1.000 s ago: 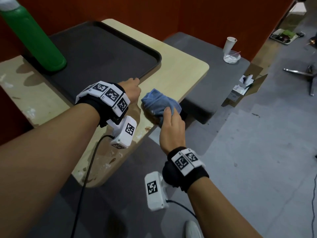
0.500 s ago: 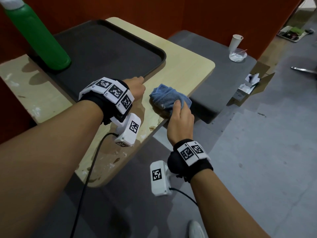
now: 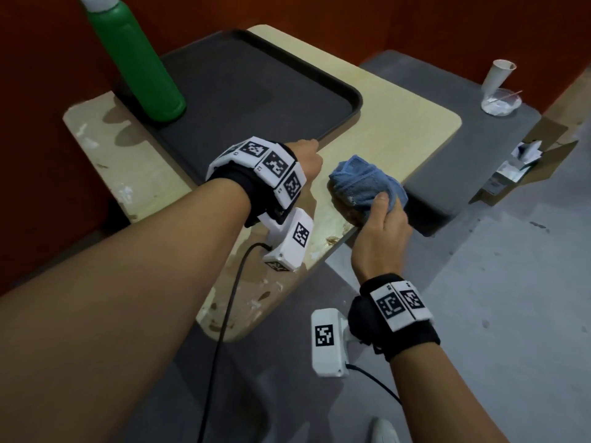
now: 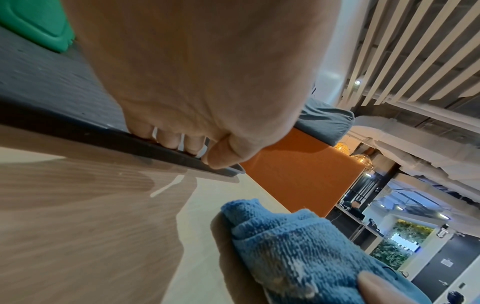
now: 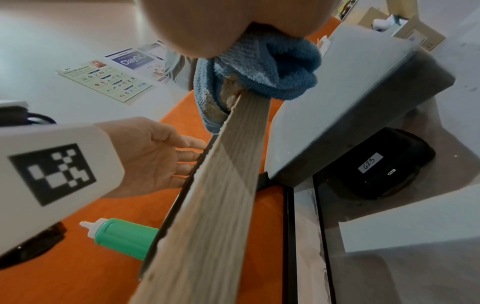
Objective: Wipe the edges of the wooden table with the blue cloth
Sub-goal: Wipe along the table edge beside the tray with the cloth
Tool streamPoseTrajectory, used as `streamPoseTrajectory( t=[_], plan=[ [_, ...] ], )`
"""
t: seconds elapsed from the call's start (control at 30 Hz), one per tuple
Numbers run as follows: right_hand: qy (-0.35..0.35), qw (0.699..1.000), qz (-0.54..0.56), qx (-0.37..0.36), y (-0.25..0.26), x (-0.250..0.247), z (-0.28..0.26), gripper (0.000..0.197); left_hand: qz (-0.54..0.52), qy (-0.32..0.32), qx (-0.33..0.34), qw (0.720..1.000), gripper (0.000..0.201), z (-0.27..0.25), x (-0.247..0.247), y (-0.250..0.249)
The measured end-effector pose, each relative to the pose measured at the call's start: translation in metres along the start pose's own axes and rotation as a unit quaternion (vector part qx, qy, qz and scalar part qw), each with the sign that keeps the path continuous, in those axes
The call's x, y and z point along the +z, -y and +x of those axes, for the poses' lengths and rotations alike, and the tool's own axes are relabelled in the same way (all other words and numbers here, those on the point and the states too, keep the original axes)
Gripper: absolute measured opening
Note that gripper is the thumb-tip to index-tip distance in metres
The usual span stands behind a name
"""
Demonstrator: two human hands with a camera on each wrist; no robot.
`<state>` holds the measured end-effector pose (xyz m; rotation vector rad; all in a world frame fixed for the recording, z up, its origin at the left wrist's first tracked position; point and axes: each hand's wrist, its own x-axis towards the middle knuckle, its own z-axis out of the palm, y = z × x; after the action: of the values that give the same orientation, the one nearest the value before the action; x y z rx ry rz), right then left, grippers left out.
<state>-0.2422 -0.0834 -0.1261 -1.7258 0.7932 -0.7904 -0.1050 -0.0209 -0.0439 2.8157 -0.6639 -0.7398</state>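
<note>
The pale wooden table (image 3: 399,116) has smears along its near-right edge. My right hand (image 3: 383,212) grips the bunched blue cloth (image 3: 361,180) and wraps it over that edge, thumb on top. In the right wrist view the cloth (image 5: 280,67) folds around the table's rim (image 5: 221,195), with brown grime on it. My left hand (image 3: 311,148) holds the near rim of the black tray (image 3: 256,91). In the left wrist view the fingers (image 4: 168,139) lie on the rim and the thumb is against its outer side. The cloth (image 4: 285,242) lies just right of that hand.
A green bottle (image 3: 137,59) stands on the tray's far left corner. Right of the table is a grey bench (image 3: 479,155) with a paper cup (image 3: 497,75) and a clear bowl (image 3: 500,102). An open cardboard box (image 3: 527,167) sits on the floor. An orange wall backs the table.
The right hand and cloth have shifted only a little along the table's right edge. The left hand has stayed on the tray rim. My head view has moved.
</note>
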Motion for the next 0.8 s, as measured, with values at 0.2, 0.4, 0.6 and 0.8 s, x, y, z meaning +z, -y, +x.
streamPoseTrajectory(
  t=[0.2, 0.4, 0.6, 0.8],
  plan=[
    [-0.002, 1.000, 0.016, -0.014, -0.005, 0.000, 0.002, 0.030, 0.010, 0.004, 0.005, 1.000, 0.050, 0.001, 0.003, -0.005],
    [0.015, 1.000, 0.000, -0.018, -0.004, -0.010, 0.009, 0.030, 0.027, 0.006, 0.002, 1.000, 0.049, 0.000, 0.003, -0.007],
    [0.037, 0.999, -0.019, -0.030, 0.002, -0.008, -0.011, 0.022, 0.018, -0.001, -0.009, 1.000, 0.049, 0.002, 0.000, -0.009],
    [0.031, 0.999, -0.020, -0.003, -0.002, -0.009, 0.016, 0.032, 0.008, -0.018, -0.019, 1.000, 0.047, 0.002, 0.004, -0.010]
  ],
)
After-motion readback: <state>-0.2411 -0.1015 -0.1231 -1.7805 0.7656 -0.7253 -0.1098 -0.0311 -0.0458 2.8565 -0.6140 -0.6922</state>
